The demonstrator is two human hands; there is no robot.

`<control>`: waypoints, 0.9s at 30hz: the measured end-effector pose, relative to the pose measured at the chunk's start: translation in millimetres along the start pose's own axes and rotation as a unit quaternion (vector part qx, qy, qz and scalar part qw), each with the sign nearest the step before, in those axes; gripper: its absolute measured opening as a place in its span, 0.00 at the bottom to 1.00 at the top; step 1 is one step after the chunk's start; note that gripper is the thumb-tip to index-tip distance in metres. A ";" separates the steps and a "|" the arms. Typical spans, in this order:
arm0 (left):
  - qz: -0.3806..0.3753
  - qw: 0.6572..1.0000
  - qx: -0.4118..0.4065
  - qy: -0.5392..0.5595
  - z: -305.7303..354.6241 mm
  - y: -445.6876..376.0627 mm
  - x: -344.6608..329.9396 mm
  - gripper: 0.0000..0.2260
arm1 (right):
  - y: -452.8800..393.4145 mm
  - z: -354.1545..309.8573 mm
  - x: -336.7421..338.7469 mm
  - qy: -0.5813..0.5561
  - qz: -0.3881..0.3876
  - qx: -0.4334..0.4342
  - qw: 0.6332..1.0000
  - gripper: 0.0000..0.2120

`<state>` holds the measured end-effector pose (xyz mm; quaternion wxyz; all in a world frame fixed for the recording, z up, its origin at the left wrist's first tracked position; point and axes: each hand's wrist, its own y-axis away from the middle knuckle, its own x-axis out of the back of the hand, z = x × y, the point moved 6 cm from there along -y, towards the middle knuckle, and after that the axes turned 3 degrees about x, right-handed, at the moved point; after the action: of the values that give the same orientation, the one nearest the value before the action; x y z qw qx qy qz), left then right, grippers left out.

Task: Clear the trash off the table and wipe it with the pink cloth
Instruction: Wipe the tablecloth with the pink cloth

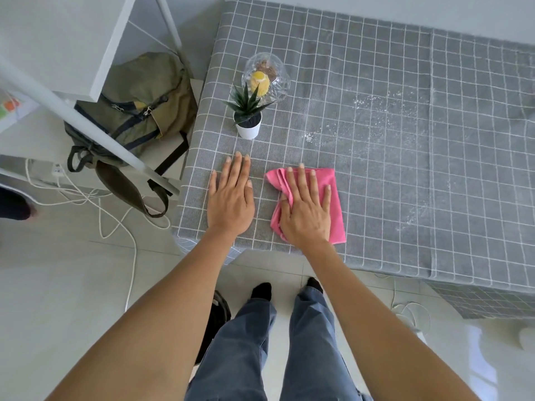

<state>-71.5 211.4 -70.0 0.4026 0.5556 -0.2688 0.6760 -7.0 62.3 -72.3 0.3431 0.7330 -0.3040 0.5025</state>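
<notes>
Your right hand [306, 209] lay flat with fingers straight, pressing the pink cloth [333, 204] against the table [405, 198] near its front edge. Your left hand [230, 198] rested palm down just beside it, fingers straight, holding nothing, on the grey checked tablecloth. Beyond your left hand stood a small potted plant [248, 114], and behind that a clear glass bowl [267, 76] with something yellow inside. White crumbs [373, 111] were scattered further right. A green backpack [139, 108] sat on the floor left of the table.
</notes>
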 end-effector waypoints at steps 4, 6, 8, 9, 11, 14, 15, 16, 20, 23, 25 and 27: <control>0.000 1.000 -0.006 -0.002 0.3 -0.2 1.2 0.25 | 0.4 66.3 15.6 0.024 0.007 -0.090 0.996 0.28; -0.002 1.000 -0.006 0.000 0.3 0.0 1.2 0.25 | 3.2 94.6 25.1 0.012 0.015 -0.135 0.991 0.28; 0.002 1.000 -0.005 0.000 -0.1 0.3 1.7 0.25 | 3.9 103.7 30.0 -0.005 0.032 -0.162 0.986 0.28; 0.002 1.000 -0.005 0.000 -0.4 0.0 1.8 0.25 | 3.4 102.1 30.0 -0.013 0.039 -0.173 0.984 0.28; 0.003 1.000 -0.003 -0.003 -0.7 0.4 1.2 0.25 | 2.4 93.0 27.8 -0.025 0.047 -0.194 0.980 0.28; 0.005 1.000 0.000 -0.007 -0.3 0.2 0.8 0.24 | -3.1 67.7 21.7 -0.019 0.036 -0.179 0.983 0.28; 0.005 1.000 0.000 -0.008 -0.2 0.1 0.7 0.24 | -6.3 54.7 18.5 -0.010 0.028 -0.157 0.987 0.28; 0.005 1.000 0.001 -0.009 -0.2 0.1 0.4 0.24 | -9.5 39.0 14.8 -0.003 0.020 -0.130 0.991 0.28; 0.008 1.000 0.000 -0.011 -0.6 0.1 -0.3 0.24 | -16.2 -14.7 3.0 -0.019 0.001 -0.035 0.999 0.31; 0.009 1.000 -0.005 -0.007 -0.1 0.3 -0.7 0.25 | -17.3 -8.9 1.1 -0.015 -0.006 -0.019 1.000 0.29; 0.007 1.000 -0.005 -0.005 -0.8 -0.3 -1.5 0.24 | -16.9 7.2 4.0 -0.011 0.002 -0.025 1.000 0.29; 0.008 1.000 -0.005 -0.006 -1.3 0.1 -1.9 0.24 | -15.4 28.5 9.6 -0.005 0.011 -0.050 0.999 0.29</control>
<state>-72.2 212.0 -72.2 0.3979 0.5554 -0.2787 0.6749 23.2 47.2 -73.6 0.3722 0.7138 -0.3387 0.4871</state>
